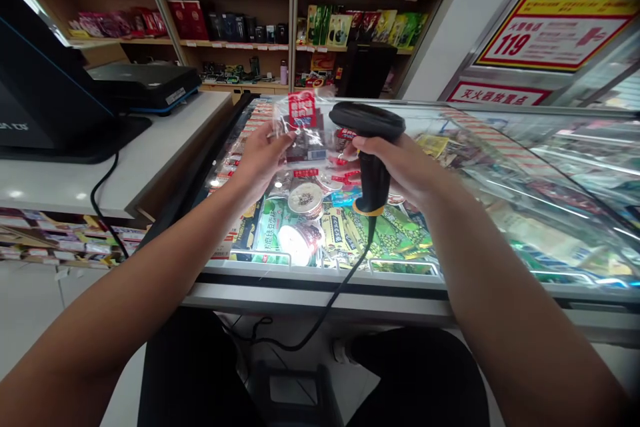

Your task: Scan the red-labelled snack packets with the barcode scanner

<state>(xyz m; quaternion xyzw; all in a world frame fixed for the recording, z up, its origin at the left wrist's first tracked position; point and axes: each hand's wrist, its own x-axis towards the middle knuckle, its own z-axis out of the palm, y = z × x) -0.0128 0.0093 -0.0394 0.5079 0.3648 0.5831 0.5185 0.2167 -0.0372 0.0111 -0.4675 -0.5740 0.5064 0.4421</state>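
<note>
My left hand point(265, 157) pinches the left edge of a clear plastic snack packet point(305, 137) with a red label at its top. A small white barcode patch shows near the packet's lower right. In my right hand point(390, 157) is a black barcode scanner point(367, 119) with a yellow-orange trim at the foot of its handle. The scanner's head is just right of the packet and points left. Its cord point(345, 283) hangs from the handle, down past the freezer's front edge. Both hands are above the glass top of a chest freezer point(320, 307).
Through the glass show round tubs point(305, 199) and green packs point(400, 230). At left, a counter point(185, 147) carries a black terminal point(45, 100) and a flat scale point(145, 83). Stocked shelves point(235, 47) stand behind. Signs point(555, 33) hang at right. My legs are below, close to the freezer.
</note>
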